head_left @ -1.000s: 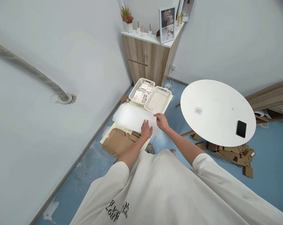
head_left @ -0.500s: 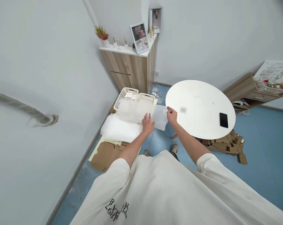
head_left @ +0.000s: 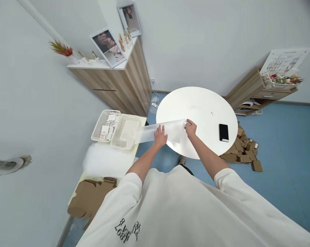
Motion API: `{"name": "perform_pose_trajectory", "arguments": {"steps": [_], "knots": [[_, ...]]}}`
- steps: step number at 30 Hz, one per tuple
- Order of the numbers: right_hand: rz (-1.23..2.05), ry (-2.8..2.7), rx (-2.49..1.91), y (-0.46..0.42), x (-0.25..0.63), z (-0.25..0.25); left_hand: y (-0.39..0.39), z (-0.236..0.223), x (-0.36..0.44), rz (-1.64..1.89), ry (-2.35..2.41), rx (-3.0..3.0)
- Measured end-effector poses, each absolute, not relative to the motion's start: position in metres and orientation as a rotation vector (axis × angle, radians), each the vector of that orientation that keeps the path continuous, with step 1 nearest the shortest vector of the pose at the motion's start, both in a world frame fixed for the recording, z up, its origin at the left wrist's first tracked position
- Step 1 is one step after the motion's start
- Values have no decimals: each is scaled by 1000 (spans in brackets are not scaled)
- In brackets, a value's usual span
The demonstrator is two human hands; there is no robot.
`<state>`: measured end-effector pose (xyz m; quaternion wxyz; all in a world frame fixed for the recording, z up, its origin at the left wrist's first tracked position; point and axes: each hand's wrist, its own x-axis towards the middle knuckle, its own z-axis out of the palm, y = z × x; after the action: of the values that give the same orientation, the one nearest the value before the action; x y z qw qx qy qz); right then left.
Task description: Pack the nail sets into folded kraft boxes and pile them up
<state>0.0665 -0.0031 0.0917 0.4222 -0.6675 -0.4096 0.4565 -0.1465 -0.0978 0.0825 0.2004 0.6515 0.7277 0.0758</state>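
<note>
A thin translucent white packing sheet [head_left: 174, 131] stretches from beside the baskets to over the near left part of the round white table [head_left: 201, 103]. My right hand [head_left: 191, 129] is closed on its right end in a pinch. My left hand [head_left: 160, 137] lies on top of the sheet's middle with fingers spread, a ring on one of them. The small clear-and-white pack seen on the table before is out of sight, and I cannot tell whether the sheet covers it.
Two white baskets [head_left: 128, 120], one with small cards, stand left beside white packing material [head_left: 106, 161] and flat brown cardboard [head_left: 90, 199]. A black phone [head_left: 224, 132] lies on the table. Cardboard boxes [head_left: 243, 151] are heaped on the floor. A wooden cabinet [head_left: 126, 89] stands behind.
My view has turned and moved right. The sheet, pinched in my right hand, has come from above the floor gap to over the table. My left hand has stayed on it.
</note>
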Motion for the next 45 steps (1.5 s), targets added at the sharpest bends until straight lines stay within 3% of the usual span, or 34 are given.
{"name": "perform_pose_trajectory", "arguments": {"steps": [11, 15, 21, 28, 35, 45], "knots": [[1169, -950, -1967, 33, 204, 26, -29, 52, -50, -59, 1897, 1768], [1103, -1259, -2109, 23, 224, 14, -34, 41, -47, -188, 1834, 1722], [702, -1975, -2133, 16, 210, 28, -36, 34, -51, -212, 1799, 1740], [1026, -2549, -1820, 16, 178, 18, -35, 28, -66, -174, 1801, 1730], [963, -2552, -1865, 16, 183, 12, -38, 30, -80, -191, 1806, 1732], [920, -2063, -2333, 25, 198, 6, -19, 33, -80, -153, 1784, 1792]]}}
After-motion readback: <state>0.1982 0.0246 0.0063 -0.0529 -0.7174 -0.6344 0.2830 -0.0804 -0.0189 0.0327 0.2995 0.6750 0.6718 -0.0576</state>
